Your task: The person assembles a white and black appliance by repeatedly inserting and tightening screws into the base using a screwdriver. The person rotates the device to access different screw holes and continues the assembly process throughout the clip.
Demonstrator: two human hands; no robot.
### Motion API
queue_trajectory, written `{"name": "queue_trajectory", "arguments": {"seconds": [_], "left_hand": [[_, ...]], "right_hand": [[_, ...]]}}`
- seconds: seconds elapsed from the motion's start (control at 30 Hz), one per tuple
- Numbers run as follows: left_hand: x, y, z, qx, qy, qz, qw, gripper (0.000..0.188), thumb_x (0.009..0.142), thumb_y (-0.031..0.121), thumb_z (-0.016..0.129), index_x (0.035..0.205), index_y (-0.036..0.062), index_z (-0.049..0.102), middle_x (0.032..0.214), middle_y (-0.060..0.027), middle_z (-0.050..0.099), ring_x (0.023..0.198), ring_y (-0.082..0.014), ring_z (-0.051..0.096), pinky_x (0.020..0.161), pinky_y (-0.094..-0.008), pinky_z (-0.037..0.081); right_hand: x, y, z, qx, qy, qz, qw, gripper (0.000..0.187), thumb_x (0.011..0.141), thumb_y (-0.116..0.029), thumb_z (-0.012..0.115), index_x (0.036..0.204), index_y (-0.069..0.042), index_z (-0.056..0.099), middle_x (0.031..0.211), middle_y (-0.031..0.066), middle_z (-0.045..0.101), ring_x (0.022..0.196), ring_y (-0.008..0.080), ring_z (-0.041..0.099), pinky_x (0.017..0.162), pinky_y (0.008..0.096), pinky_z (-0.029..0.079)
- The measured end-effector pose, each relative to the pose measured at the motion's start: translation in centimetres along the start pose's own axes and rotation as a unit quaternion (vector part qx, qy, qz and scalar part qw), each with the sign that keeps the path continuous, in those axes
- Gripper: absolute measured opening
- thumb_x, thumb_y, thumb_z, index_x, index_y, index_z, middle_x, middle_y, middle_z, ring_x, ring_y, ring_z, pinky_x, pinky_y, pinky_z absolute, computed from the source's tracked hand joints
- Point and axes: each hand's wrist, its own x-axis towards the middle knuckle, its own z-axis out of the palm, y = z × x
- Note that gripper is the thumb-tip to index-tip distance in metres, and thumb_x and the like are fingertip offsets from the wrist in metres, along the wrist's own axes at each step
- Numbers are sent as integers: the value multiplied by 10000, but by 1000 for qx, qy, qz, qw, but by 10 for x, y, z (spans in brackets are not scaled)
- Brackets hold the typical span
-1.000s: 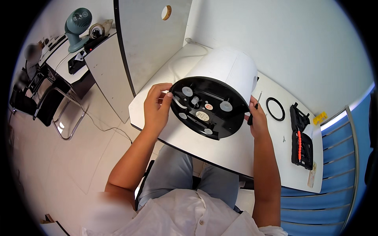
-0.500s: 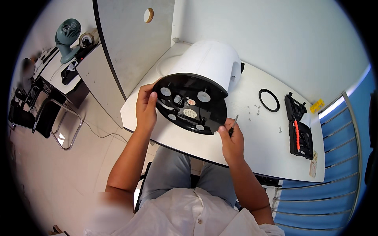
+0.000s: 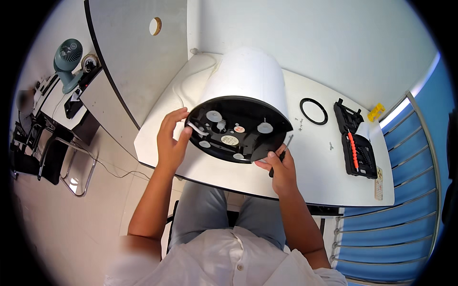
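A white rounded appliance (image 3: 248, 74) lies on its side on the table, its black base (image 3: 214, 143) facing me. On the base are pale round feet, two small labels and a short white strip near the left rim. My left hand (image 3: 171, 143) is at that left rim, thumb and fingers spread apart, the fingertips close to or against the edge. At the lower right edge my right hand (image 3: 282, 171) is closed around a screwdriver (image 3: 272, 172) with a dark handle, its metal shaft pointing up. Its thumb and fingers also touch the base edge.
A black ring (image 3: 326, 117), several loose screws (image 3: 299, 125) and an open black tool case (image 3: 365, 162) with an orange flexible shaft (image 3: 353, 151) lie at the right. Beyond them is a yellow object (image 3: 376, 112). A metal railing (image 3: 435, 190) borders the right; a partition (image 3: 138, 57) stands left.
The appliance has turned, so its base sits rotated and its body more upright in view. My left hand has loosened, its fingers spreading from the rim. The screwdriver stays in my right hand.
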Motion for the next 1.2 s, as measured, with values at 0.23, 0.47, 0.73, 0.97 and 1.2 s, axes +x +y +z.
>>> {"name": "queue_trajectory", "arguments": {"seconds": [0.23, 0.47, 0.73, 0.97, 1.2], "left_hand": [[-33, -4, 19, -122, 78, -137, 980, 736, 899, 351, 594, 1478, 84, 228, 1510, -124, 252, 1354, -299, 332, 1066, -465, 328], [-40, 11, 40, -188, 20, -116, 975, 711, 905, 341, 582, 1472, 93, 234, 1533, -130, 193, 1334, -313, 368, 1041, -453, 362], [-32, 19, 52, -217, -52, -59, 973, 653, 1012, 432, 339, 1458, -36, 246, 1538, -171, 240, 1426, -274, 223, 1150, -376, 162], [-27, 24, 55, -257, -54, -58, 963, 640, 1005, 446, 371, 1430, -29, 307, 1528, -203, 259, 1434, -316, 212, 1152, -389, 166], [-28, 53, 77, -250, -60, -21, 966, 670, 998, 438, 380, 1473, -14, 243, 1543, -223, 203, 1429, -353, 212, 1145, -388, 174]], "right_hand": [[-10, -5, -14, 48, -8, 45, 998, 326, 962, -86, 464, 1270, 11, 417, 1157, 123, 546, 1053, 266, 606, 933, 445, 505], [-12, 0, -24, 87, 6, 82, 993, 340, 973, -62, 428, 1307, -10, 402, 1219, 131, 537, 1120, 315, 586, 935, 479, 503], [-12, -1, -25, 94, -2, 90, 991, 336, 983, -72, 416, 1313, -12, 406, 1265, 139, 545, 1137, 302, 590, 936, 454, 511], [-16, -4, -7, 107, 83, 26, 990, 312, 996, -130, 439, 1302, -66, 425, 1279, 101, 540, 1174, 243, 563, 971, 435, 489], [-8, 3, -13, 251, 136, -9, 958, 322, 1019, -250, 408, 1305, -105, 439, 1287, 80, 544, 1176, 232, 547, 1014, 456, 444]]}}
